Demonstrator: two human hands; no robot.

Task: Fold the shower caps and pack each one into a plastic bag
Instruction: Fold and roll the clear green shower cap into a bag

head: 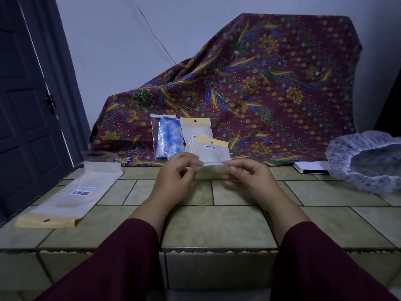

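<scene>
Both hands meet over the middle of the tiled counter (219, 227), pinching one small plastic bag (213, 153) by its lower edge: the left hand (175, 181) nips the left corner between thumb and curled fingers, and the right hand (249, 179) pinches the right corner the same way. The bag is thin, frosted and glossy, rectangular, held upright, with a tan paper header across the top pierced by a round hang hole, and a white barcode sticker below it whose print is too small to read. Just behind it another bag of the same make (196, 131) leans against a draped batik cloth (260, 83), maroon with gold flowers and blue-green leaves. To its left stands a clear packet (166, 137) holding a rolled blue-and-white flowered cap. Flat on the counter at the far left lies a long frosted bag (71, 196), its tan header toward the near edge and a barcode label on its face, unreadable. At the far right rests an unfolded shower cap (366, 161), pale, crinkled, speckled with small blue flowers, its gathered rim open. Dark red sleeves (121, 257) cover both forearms.
</scene>
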